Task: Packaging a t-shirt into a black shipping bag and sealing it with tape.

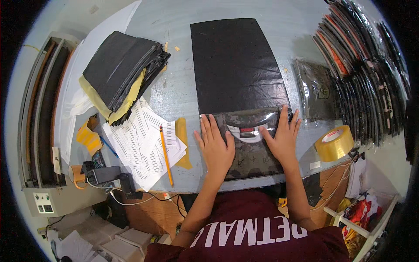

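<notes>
A folded dark camouflage-patterned shirt (253, 161) in see-through plastic lies at the table's near edge, its white inner neck and red label showing. My left hand (216, 150) rests on the left side of this package, fingers stretched out and pointing away from me. On its right side lies my right hand (283, 139), fingers spread, thumb beside the collar. Beyond the shirt a long black plastic bag (238, 65) stretches flat up the table. The shirt's far edge meets or overlaps the bag; I cannot tell whether it lies on it or partly inside.
A stack of black bags (120, 65) lies at the left, near printed paper slips (139, 135) and a pencil (166, 155). At the right are a tape roll (334, 142), another packed garment (318, 91) and tall rows of packed garments (366, 83). An orange mug (77, 174) stands near left.
</notes>
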